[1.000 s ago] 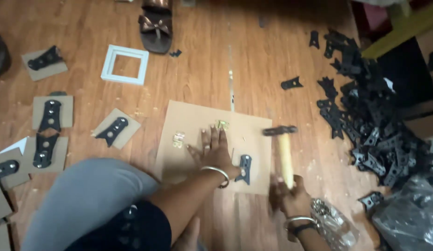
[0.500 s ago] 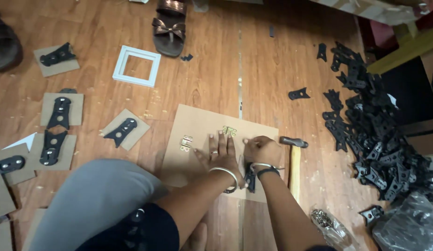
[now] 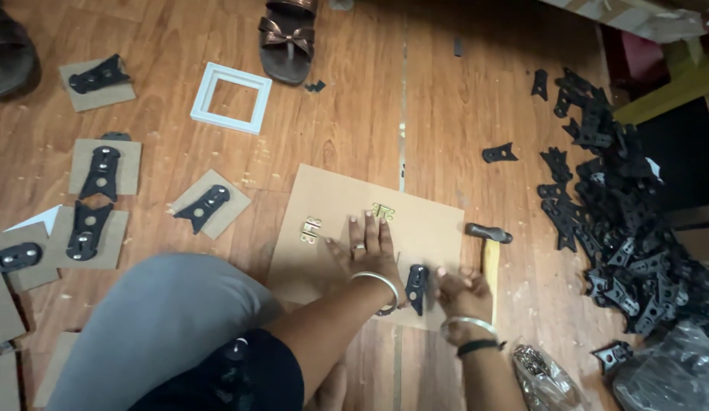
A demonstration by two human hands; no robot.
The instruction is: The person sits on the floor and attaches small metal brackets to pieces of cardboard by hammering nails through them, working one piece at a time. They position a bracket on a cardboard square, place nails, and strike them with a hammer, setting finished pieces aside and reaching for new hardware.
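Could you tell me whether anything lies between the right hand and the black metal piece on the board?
Nothing visible does. The right hand has its fingertips right at the black metal piece on the brown board. The left hand lies flat on the board just beside it, and the hammer lies off to the right.

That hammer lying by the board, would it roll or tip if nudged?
The hammer probably wouldn't roll far: its dark crosswise head lies flat on the floor and would likely block it. It looks head-heavy, so lifted by the pale wooden handle it may dip headfirst.
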